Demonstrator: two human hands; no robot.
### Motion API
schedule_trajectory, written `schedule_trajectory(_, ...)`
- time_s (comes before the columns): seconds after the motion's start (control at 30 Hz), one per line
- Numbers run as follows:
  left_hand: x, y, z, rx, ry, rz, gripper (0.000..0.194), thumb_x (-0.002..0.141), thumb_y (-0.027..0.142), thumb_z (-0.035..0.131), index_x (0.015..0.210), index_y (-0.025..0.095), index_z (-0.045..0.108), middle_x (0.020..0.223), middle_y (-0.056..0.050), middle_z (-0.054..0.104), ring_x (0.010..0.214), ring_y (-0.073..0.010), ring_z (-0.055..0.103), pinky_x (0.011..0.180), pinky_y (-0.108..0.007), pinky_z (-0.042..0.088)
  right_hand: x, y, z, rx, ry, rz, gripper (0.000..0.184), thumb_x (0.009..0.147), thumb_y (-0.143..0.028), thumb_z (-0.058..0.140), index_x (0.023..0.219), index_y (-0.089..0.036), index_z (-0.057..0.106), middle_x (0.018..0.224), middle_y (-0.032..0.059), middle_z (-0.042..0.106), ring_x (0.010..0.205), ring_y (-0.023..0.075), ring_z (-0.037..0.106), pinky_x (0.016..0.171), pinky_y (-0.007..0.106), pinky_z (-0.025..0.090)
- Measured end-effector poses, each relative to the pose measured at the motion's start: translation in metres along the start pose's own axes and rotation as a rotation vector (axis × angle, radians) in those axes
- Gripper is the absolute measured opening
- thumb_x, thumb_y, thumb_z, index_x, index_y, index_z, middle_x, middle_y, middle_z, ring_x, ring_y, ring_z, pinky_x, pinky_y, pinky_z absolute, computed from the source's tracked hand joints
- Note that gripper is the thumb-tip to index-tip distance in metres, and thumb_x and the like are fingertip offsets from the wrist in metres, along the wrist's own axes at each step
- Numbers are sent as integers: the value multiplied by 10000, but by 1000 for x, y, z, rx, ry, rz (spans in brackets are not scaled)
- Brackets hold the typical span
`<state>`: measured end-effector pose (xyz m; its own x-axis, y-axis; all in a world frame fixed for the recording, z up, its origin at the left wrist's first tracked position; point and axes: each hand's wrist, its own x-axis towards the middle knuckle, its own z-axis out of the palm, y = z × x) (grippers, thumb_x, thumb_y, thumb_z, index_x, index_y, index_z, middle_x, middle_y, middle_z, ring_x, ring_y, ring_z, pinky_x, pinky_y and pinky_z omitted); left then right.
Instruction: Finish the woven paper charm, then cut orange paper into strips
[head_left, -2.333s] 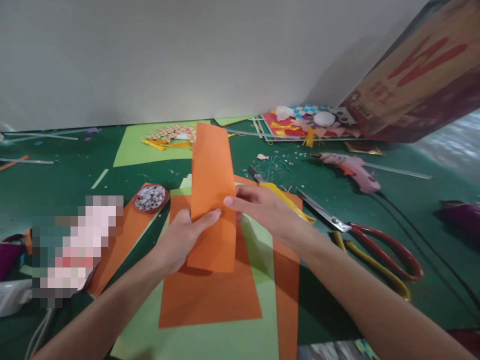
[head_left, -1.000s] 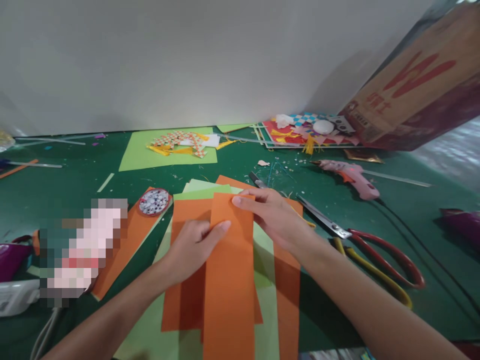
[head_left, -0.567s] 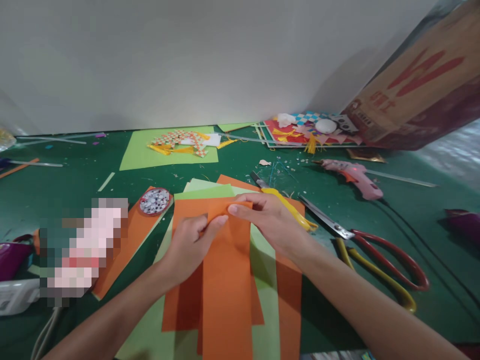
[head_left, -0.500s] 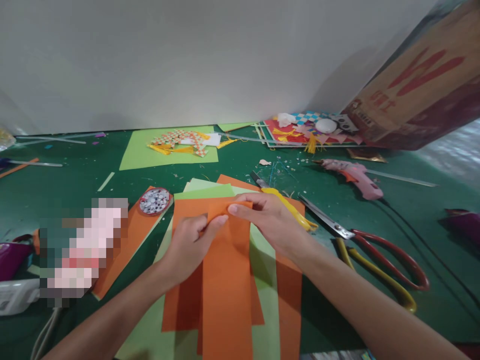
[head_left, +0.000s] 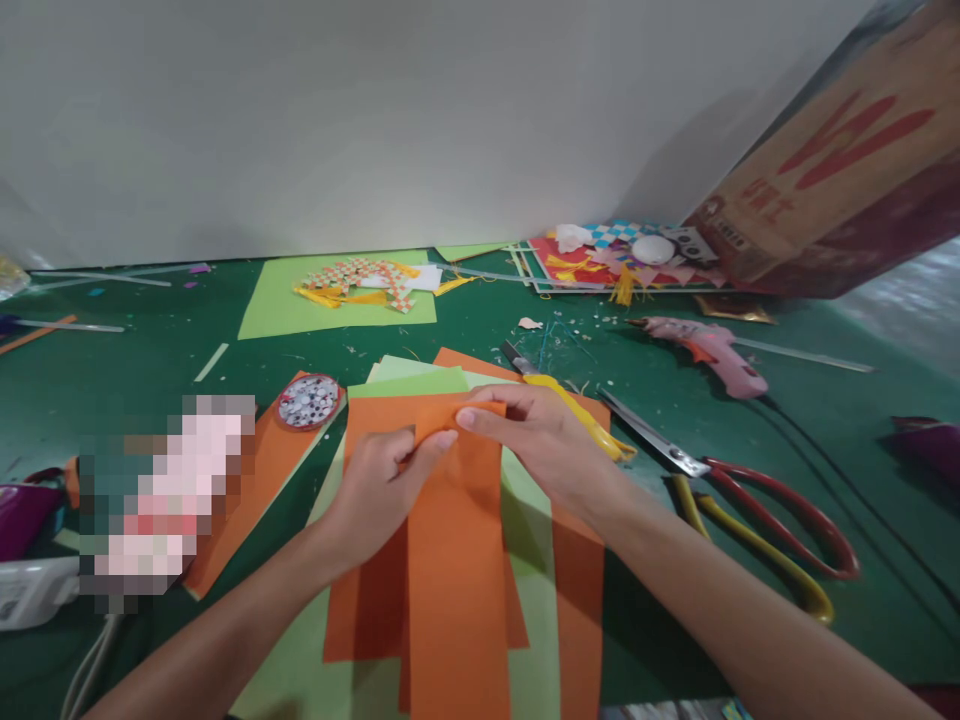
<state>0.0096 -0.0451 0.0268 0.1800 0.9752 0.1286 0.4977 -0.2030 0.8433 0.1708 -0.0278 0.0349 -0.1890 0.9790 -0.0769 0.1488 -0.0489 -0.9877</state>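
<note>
Between my two hands is a long strip of orange paper [head_left: 459,580], its top edge folded or curled over and its lower end running toward me. My left hand [head_left: 379,485] pinches the upper left of the strip, thumb on top. At the upper right corner my right hand [head_left: 544,435] pinches it too, the thumb pointing left and close to the left thumb. Underneath lies a loose stack of orange and light green paper sheets [head_left: 529,610], partly covered by the strip and my forearms.
To the right lie scissors [head_left: 690,465] with red and yellow handles, a yellow-handled cutter [head_left: 577,410] and a pink glue gun [head_left: 709,355] with its cord. A round box of googly eyes [head_left: 309,402] sits left. Behind are woven paper pieces [head_left: 360,285] and a paper bag [head_left: 832,180].
The lower end of the orange strip has shifted slightly to the right. Both hands keep their pinch in nearly the same place.
</note>
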Motion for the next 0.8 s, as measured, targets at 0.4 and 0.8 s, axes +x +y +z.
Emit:
schedule_trajectory(0.4, 0, 3, -1, 9, -151, 83, 421, 815, 329, 417, 508, 208, 157, 475, 70, 148, 419, -60, 149, 381, -231, 150, -4, -6, 0, 90, -112, -86, 106, 730, -287, 656, 683, -194, 672, 753, 14, 679, 714, 142, 597, 672, 272, 457)
schedule_trajectory(0.8, 0, 0, -1, -3, -218, 72, 421, 835, 339, 405, 523, 212, 154, 494, 71, 134, 424, -65, 146, 391, -236, 149, -5, -7, 1, 95, -110, -125, 147, 728, -262, 658, 600, -194, 630, 663, -9, 664, 624, 119, 573, 619, 251, 460)
